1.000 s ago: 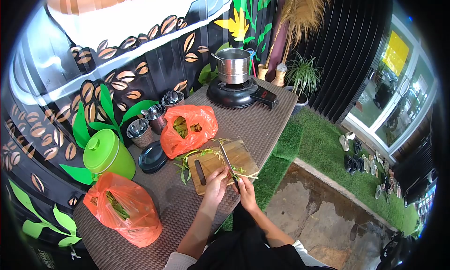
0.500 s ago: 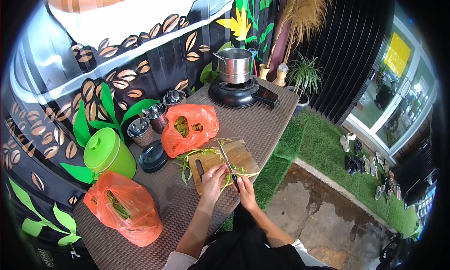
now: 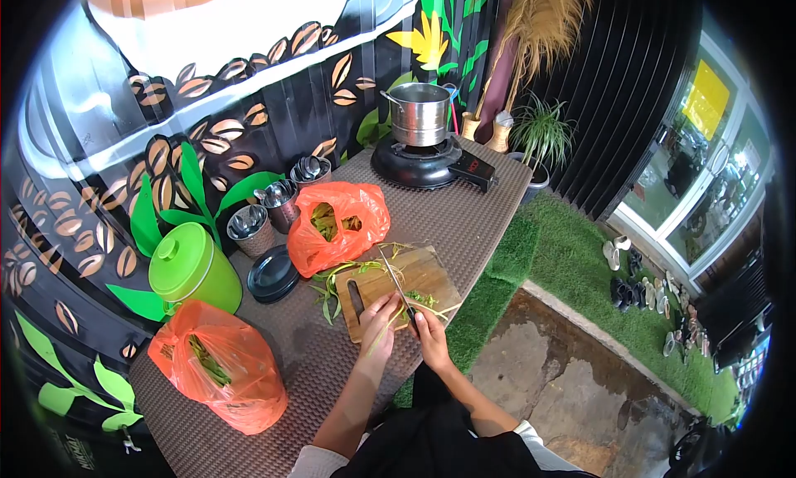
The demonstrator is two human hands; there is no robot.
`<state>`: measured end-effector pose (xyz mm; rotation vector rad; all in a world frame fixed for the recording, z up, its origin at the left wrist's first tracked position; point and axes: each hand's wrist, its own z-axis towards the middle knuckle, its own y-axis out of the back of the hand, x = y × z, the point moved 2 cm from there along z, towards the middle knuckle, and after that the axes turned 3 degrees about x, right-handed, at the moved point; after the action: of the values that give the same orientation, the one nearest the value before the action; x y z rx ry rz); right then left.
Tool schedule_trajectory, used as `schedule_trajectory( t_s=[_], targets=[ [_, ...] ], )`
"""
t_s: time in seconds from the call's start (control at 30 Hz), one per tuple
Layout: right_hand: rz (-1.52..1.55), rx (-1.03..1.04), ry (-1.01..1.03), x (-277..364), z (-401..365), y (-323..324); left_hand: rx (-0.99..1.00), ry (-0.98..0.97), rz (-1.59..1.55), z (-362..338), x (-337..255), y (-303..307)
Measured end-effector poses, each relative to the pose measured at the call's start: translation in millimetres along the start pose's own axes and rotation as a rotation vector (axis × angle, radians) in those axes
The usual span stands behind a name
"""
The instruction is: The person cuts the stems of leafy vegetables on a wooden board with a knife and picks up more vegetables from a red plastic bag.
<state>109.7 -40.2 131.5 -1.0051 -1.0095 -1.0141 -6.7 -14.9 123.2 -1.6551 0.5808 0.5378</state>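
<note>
My right hand (image 3: 430,330) is closed around the black handle of a knife (image 3: 392,276), whose blade points up and away over the wooden cutting board (image 3: 431,272). Thin green stems are pinched in my left hand (image 3: 380,319), close beside the knife at the board's near edge. Small cut green pieces (image 3: 421,298) lie on the board near the blade. More leafy stems (image 3: 328,296) spread over the board's left side, next to an orange plastic bag (image 3: 342,229) with greens inside.
Another orange bag (image 3: 240,378) stands at the near left, by a green lidded container (image 3: 195,266). Black plates (image 3: 273,274) and cutlery cups (image 3: 250,229) are along the wall. A metal pot (image 3: 417,115) sits on a black stove (image 3: 414,161) at the far end.
The knife blade has tilted slightly to the left, and both hands have shifted a little over the board. The view has moved slightly.
</note>
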Motion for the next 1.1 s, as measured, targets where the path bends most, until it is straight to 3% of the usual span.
schedule_trajectory(
  t_s=[0.17, 1.1],
  targets=[
    [-0.021, 0.005, -0.006, -2, 2, -1, -0.077, -0.014, 0.005, -3, -2, -1],
    [0.056, 0.073, -0.041, -23, 3, -3, 0.003, 0.020, 0.088, 0, 2, 14]
  ],
)
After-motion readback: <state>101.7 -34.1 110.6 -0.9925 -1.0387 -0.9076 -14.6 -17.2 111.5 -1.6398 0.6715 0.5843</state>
